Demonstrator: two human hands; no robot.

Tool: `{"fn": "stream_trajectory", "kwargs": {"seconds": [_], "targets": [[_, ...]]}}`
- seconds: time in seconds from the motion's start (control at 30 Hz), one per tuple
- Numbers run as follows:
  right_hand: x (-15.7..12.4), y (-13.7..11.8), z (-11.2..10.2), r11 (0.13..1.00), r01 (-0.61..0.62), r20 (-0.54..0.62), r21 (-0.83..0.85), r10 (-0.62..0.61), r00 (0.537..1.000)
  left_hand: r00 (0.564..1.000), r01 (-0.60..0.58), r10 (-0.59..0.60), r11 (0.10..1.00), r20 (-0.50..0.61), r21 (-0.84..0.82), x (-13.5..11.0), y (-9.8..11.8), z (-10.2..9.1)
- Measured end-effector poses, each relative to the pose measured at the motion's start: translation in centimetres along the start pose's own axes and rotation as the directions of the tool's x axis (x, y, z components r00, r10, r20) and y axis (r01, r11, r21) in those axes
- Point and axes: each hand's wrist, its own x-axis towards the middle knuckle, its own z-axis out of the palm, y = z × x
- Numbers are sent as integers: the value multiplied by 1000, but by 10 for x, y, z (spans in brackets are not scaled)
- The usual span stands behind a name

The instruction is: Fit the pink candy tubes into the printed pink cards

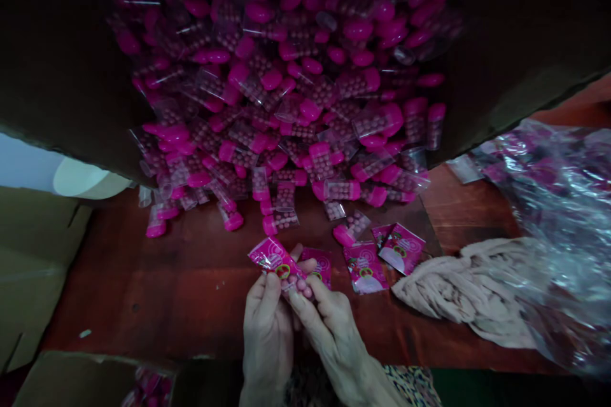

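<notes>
Fingers (pixel 272 283) pinched around pink sachet (pixel 271 256), pink balls (pixel 303 286).

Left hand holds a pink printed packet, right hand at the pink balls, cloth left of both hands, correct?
Wrong side for the cloth: the head view shows it to the right of both the left hand, which holds the pink printed packet, and the right hand, which is at the pink balls.
</notes>
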Motion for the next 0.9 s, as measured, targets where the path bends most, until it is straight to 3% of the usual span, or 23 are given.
{"fn": "stream_trajectory", "kwargs": {"seconds": [0.1,0.17,0.47,0.7,0.8,0.87,0.9], "targets": [[2,-2,-4,985,-95,160,145,72,985,999,-25,24,999,29,35,2,4,-1],[2,0,-4,966,-150,199,213,107,974,1000,-12,10,997,27,72,1,3,0],[3,15,3,910,-273,209,311,214,954,996,82,-77,986,-39,144,-3,-8,-1],[8,13,6,918,-276,225,283,216,950,995,94,-92,994,-35,53,-5,-11,-9],[4,11,4,957,-209,247,200,157,956,997,63,-60,995,-45,72,-4,2,-27],[-4,12,-7,992,-89,132,84,78,988,988,-57,74,990,-133,126,-6,19,-54],[-9,13,-17,1000,-25,15,-9,25,1000,965,-147,178,976,-194,162,-9,29,-72]]}}
